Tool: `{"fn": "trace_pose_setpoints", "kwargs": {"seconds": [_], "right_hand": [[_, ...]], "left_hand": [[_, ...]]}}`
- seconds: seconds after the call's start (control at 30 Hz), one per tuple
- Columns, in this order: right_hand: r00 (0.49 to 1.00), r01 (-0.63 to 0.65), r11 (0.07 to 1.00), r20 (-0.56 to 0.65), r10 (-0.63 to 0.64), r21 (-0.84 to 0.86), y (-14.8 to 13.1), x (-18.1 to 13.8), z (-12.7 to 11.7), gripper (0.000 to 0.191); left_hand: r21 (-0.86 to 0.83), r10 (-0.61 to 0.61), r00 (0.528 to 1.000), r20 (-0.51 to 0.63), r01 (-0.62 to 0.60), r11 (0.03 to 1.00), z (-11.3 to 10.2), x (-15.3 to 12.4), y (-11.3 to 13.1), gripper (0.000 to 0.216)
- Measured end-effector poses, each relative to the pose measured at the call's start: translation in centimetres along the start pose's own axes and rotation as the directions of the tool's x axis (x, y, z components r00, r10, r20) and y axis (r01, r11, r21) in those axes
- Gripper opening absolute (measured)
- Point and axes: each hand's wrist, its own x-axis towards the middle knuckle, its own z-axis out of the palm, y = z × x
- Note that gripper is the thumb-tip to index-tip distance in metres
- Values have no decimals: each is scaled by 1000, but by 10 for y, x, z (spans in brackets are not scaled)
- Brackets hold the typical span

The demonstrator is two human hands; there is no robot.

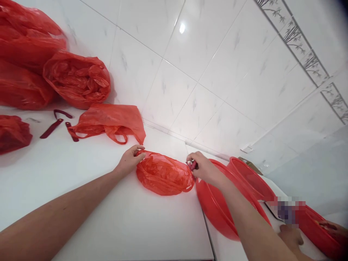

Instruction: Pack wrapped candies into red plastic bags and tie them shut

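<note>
A red plastic bag (pixel 164 175) stands on the white table in front of me, its mouth spread wide and facing up. My left hand (pixel 130 159) pinches the bag's left rim between thumb and fingers. Over the right end of the bag, my right hand (pixel 202 166) is closed around small dark red pieces (pixel 192 165), possibly strips like those on the table; their exact kind is hard to make out. What lies at the bottom of the bag is hidden by its folds.
A flat red plastic bag (pixel 114 119) lies beyond my left hand, beside dark red strips (pixel 51 128). Filled red bags (pixel 77 79) line the tiled wall (pixel 174 72). Red plastic baskets (pixel 217 206) stand at right, where another person's hand (pixel 290 235) shows.
</note>
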Motion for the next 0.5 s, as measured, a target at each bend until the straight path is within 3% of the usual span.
{"fn": "trace_pose_setpoints", "kwargs": {"seconds": [0.13,0.23,0.3,0.37,0.47,0.5], "right_hand": [[992,48,999,118,-47,-8,-19,34,35,41],[984,111,993,141,-106,-27,-22,43,39,56],[996,89,995,19,-88,-38,-17,39,28,58],[984,-21,999,-176,13,-43,-3,30,10,45],[893,-268,957,-400,204,-112,31,9,-17,26],[873,-345,928,-412,262,-141,44,0,-23,23]], "left_hand": [[-53,-2,1000,15,3,999,1,1,-2,34],[-73,-5,1000,11,6,997,2,2,-2,32],[-56,2,1000,-8,-3,998,2,2,-1,31],[-31,11,1000,-24,-12,999,1,3,-1,31],[11,22,999,-35,-21,1000,1,4,-2,31],[20,20,999,-33,-20,1000,1,4,-2,31]]}}
